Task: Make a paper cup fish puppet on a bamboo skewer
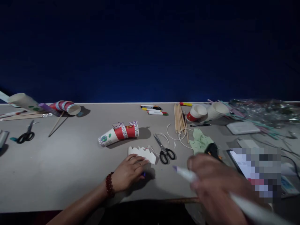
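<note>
My right hand point(215, 178) grips a white marker point(186, 174) with a purple tip; the tip points left, and the hand is blurred. My left hand point(128, 172) rests by the table's near side, its fingertips at the edge of a jagged white paper strip point(142, 152). A small blue-purple cap point(143, 174) shows between its thumb and fingers, mostly hidden. Between the hands lie black-handled scissors point(164, 150). Beyond the strip, a tube of joined paper cups point(119, 134), with red bands and drawn decorations, lies on its side.
Several markers point(153, 110) and wooden sticks point(180, 118) lie at the back. Paper cups point(217, 111), green paper point(200, 140) and a phone point(246, 172) sit on the right. At left are another cup tube point(65, 107) and scissors point(26, 134).
</note>
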A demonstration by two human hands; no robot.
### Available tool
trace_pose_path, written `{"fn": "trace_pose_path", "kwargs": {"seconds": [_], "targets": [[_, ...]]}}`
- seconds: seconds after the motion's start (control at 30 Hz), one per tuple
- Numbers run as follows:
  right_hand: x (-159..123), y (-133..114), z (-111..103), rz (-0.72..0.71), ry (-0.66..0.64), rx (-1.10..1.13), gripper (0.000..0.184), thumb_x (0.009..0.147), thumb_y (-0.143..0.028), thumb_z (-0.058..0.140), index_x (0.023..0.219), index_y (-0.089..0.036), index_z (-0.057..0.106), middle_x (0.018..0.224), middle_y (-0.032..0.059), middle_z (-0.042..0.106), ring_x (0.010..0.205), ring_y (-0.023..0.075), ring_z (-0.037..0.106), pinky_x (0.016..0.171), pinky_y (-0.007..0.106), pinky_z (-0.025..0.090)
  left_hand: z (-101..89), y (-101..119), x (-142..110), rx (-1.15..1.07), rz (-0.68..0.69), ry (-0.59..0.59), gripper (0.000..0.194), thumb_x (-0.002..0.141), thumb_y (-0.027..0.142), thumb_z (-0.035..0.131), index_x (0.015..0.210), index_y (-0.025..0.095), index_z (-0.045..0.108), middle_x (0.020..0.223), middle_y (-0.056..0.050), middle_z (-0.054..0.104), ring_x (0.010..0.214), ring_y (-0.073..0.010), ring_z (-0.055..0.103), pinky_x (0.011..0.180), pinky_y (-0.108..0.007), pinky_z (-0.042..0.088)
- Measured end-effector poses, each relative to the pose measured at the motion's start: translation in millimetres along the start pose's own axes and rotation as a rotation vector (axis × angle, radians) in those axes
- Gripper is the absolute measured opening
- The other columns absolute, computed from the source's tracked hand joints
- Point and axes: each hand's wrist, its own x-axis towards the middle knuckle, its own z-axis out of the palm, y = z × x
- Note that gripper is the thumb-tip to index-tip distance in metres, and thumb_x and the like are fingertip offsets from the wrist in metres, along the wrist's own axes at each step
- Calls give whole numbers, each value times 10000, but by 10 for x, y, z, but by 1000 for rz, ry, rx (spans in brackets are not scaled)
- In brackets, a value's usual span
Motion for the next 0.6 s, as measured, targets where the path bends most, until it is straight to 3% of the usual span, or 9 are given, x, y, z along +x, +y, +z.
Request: {"fn": "trace_pose_path", "kwargs": {"seconds": [0.03,0.07,0.1,0.17,0.27,0.43,0.6], "targets": [[68,154,35,-9,47,4,175,906,-298,628,737,-310,671,596,-24,603,578,153,582,556,288,488,-2,0,-1,-2,3,9,174,969,345,559,1035,208,644,1350,-42,652,1294,-230,524,1136,-441,326],[109,328,86,53,160,-1,177,934,-294,586,782,-286,677,587,-24,604,547,141,563,503,258,454,-7,2,-1,-3,3,15,172,974,339,550,1032,206,642,1345,-47,655,1293,-232,524,1134,-444,323],[120,510,147,145,178,33,117,937,-301,580,875,-269,675,583,-30,615,502,129,540,446,233,412,-11,5,-2,-5,6,21,170,977,331,541,1027,204,641,1340,-53,657,1291,-235,524,1132,-449,323],[62,852,268,298,103,92,95,918,-327,609,887,-240,635,592,-28,639,466,125,535,406,216,393,-15,11,-6,-8,10,31,165,980,317,530,1018,202,642,1330,-67,661,1288,-243,523,1130,-461,321],[-111,1186,395,337,-81,47,117,912,-343,620,931,-231,646,728,12,700,640,165,655,570,252,520,3,8,-19,-9,6,41,174,977,328,532,1017,203,646,1332,-74,658,1292,-252,517,1139,-479,306],[-262,1346,540,214,-157,-65,131,923,-340,597,996,-252,661,894,38,702,812,206,679,735,308,543,44,-7,-40,9,11,42,229,977,376,538,1096,208,638,1328,-82,656,1313,-243,501,1157,-478,286],[-284,1483,600,277,-5,-57,159,953,-367,548,1026,-249,627,912,53,687,815,210,652,724,310,534,53,1,-46,14,5,45,200,974,378,547,1025,209,641,1346,-59,650,1338,-234,475,1193,-491,232]]}}
